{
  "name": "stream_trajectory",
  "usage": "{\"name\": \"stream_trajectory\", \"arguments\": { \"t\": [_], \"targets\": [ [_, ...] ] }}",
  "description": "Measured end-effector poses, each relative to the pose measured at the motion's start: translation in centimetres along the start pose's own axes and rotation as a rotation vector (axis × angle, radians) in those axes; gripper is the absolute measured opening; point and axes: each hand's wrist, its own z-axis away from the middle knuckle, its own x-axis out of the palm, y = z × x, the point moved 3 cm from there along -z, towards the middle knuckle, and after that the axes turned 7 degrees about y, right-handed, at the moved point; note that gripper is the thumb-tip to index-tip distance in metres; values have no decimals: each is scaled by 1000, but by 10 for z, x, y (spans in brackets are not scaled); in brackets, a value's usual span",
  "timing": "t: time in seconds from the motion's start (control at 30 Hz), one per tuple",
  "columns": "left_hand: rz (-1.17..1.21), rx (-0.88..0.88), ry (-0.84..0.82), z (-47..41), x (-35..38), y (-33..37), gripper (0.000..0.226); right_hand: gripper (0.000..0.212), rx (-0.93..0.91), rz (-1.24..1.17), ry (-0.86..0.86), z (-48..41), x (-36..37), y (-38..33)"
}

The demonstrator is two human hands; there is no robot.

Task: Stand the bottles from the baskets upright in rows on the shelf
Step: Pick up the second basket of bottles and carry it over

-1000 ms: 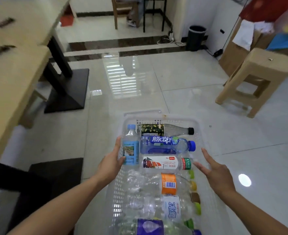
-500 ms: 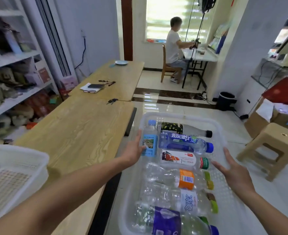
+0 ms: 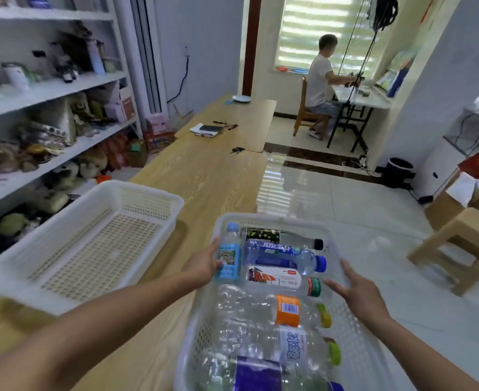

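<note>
Between the two hands hangs a white perforated plastic basket (image 3: 263, 218) loaded with clear plastic drink bottles (image 3: 249, 309) lying on their sides. Its left side seems to be over the edge of the long light-wood desk (image 3: 204, 176), the rest out over the tiled floor (image 3: 345, 210). The right hand (image 3: 359, 294) presses flat against the basket's right wall, its fingers (image 3: 345, 268) straight and spread, gripping nothing. The left hand (image 3: 203, 266) is set against the left wall beside a small blue-labelled bottle (image 3: 228, 258). Whether its fingertips curl over the rim or lie flat I cannot tell.

The step in hand looks to be bringing this load onto the desk, next to the empty white basket (image 3: 153, 194) resting there, so the bottles can go up onto the grey shelf (image 3: 49, 90) at the far left. A basket squeezed from the sides can slip or tip, so it wants level carrying, even pressure from both palms, and a landing fully on the wood. The round bottles will roll if it tilts.

The basket's near end is cut off by the frame, a purple-labelled bottle (image 3: 258, 373) with it, so the full count is unknown. The shelf is blurred and crowded with goods, and no free row can be made out.
</note>
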Motion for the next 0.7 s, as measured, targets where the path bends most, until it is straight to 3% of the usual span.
{"name": "stream_trajectory", "arguments": {
  "t": [0.2, 0.43, 0.7],
  "targets": [
    [39, -113, 38, 98, -31, -87, 69, 87, -48, -71, -141, 85, 75, -32],
    [22, -156, 45, 161, -56, -180, 69, 84, -67, -7, -182, 160, 133, -76],
    [21, -65, -2, 162, -73, -236, 67, 82, 43, 41, -67, 213, 163, -100]
  ]
}}
